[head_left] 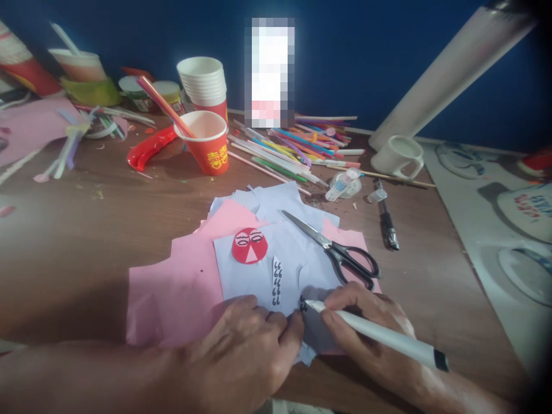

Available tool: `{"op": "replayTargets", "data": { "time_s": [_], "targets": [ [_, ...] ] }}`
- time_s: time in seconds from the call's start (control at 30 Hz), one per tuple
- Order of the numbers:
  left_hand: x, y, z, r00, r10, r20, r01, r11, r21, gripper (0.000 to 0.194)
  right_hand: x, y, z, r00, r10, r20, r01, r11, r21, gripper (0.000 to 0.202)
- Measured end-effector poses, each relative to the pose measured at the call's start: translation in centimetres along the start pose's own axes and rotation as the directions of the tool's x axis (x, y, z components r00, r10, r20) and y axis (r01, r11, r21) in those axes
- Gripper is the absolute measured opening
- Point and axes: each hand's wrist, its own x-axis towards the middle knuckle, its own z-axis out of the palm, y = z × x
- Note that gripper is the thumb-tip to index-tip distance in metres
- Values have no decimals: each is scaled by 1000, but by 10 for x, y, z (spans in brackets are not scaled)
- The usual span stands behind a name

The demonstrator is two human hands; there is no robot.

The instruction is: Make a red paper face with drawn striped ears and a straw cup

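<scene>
My right hand (366, 322) is closed around a white marker pen (379, 330) with a black end. Its tip touches small black marks on pale paper. My left hand (259, 339) lies on the pale blue-white paper (245, 282), fingers curled and pressed together, thumb close to the pen tip, holding the paper down. A red paper circle (250, 253) with two drawn eyes and a pink triangle rests on this sheet. Beside it is a narrow white strip (276, 282) with rows of black curled marks. Black-handled scissors (345, 253) lie half open above my right hand.
Pink paper sheets (172, 299) lie underneath. Behind stand a red paper cup (207, 149) with straws, stacked cups (202, 80) and many loose straws (284, 152). At right are a white mug (397, 156), a black pen (388, 224) and a slanted white tube (448, 75). A lit, pixelated screen (271, 72) stands behind.
</scene>
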Motion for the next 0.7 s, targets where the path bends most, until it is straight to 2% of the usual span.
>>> {"op": "replayTargets", "data": {
  "time_s": [0.3, 0.57, 0.7],
  "targets": [
    [0, 0, 3, 1000, -6, -18, 6, 1000, 7, 37, 2, -2, -2, 999, 27, -31, -27, 1000, -1, 13],
    [-1, 0, 4, 999, -15, -29, 16, 1000, 8, 35, 3, -2, -1, 998, -2, -62, -1, 998, -59, 14],
    [0, 0, 5, 999, -13, -39, 13, 1000, 0, 33, 2, -3, -1, 1000, -12, -17, 12, 1000, -15, 13]
  ]
}}
